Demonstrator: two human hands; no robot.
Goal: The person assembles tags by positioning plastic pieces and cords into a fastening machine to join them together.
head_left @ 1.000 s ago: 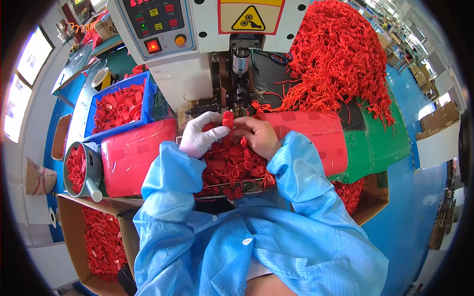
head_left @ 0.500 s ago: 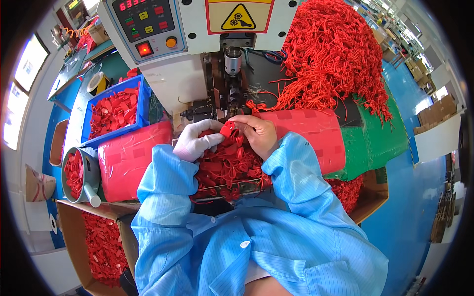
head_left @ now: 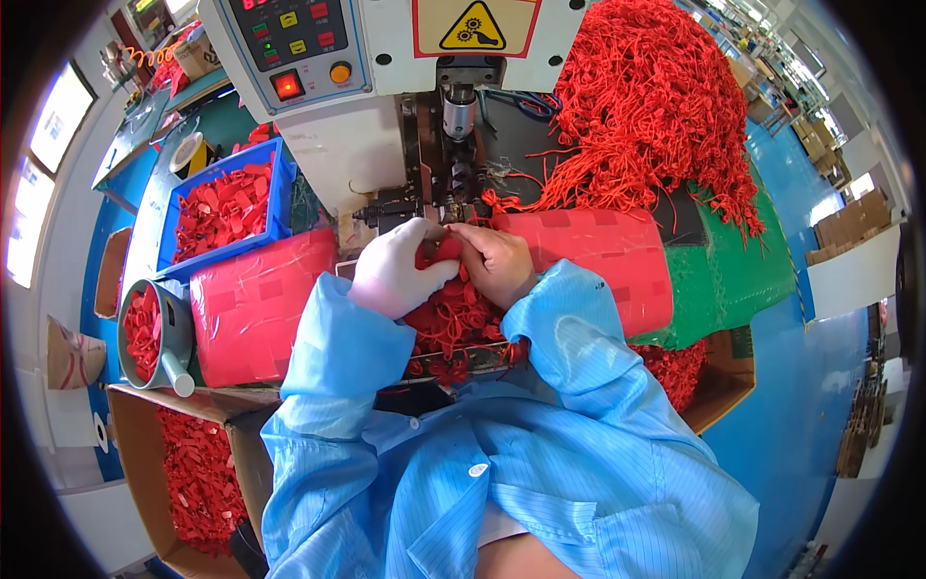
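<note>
My left hand point(head_left: 397, 273), in a white glove, and my bare right hand point(head_left: 501, 264) meet in front of the machine's metal working head point(head_left: 451, 205). Both are closed with fingertips together around a small flat red plastic piece point(head_left: 442, 253), mostly covered by the fingers. Whether a cord is also pinched there is hidden. Directly below the hands lies a heap of red corded pieces point(head_left: 451, 323) in a tray whose near edge shows. A metal cylinder point(head_left: 459, 116) of the machine stands above the fingertips.
Red padded rests point(head_left: 265, 304) flank the hands. On the left are a blue bin point(head_left: 164, 259) and a grey scoop point(head_left: 175, 333) with red pieces. A large pile of red cords point(head_left: 646, 116) stands right. Cardboard boxes point(head_left: 140, 454) sit below. Scissors point(head_left: 531, 103) lie behind.
My left hand has turned and shifted right, its fingers now covering more of the red piece. Both hands are closer together at the working head. The view has shifted slightly.
</note>
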